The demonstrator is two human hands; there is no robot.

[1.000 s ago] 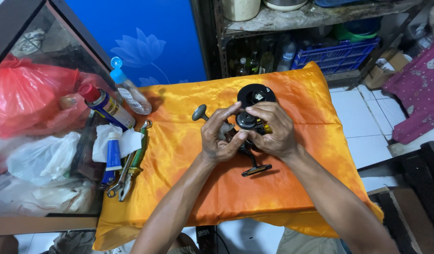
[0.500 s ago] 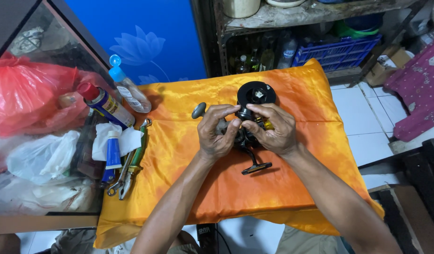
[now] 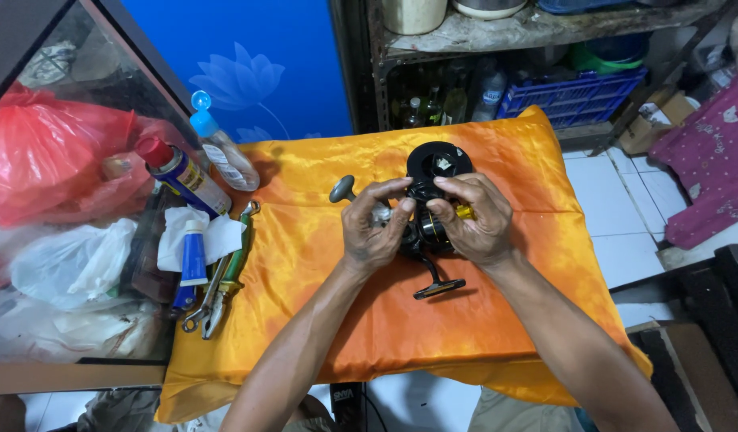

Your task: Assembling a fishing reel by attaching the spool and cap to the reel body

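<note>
fishing reel (image 3: 433, 228) held just above middle of orange cloth (image 3: 321, 240) on the desk, spool (image 3: 439, 160) at far end, foot (image 3: 439, 288) toward the body. left hand (image 3: 373, 232) fingers pinched narrow on the crank side, handle knob (image 3: 342, 190) sticking out left of reel. right hand (image 3: 477, 220) wrapped around reel body, thumb on top. best: brace body firm with right, small moves with left, loose bits kept over cloth. pliers (image 3: 217, 292) left of reel, near cloth edge.
</note>
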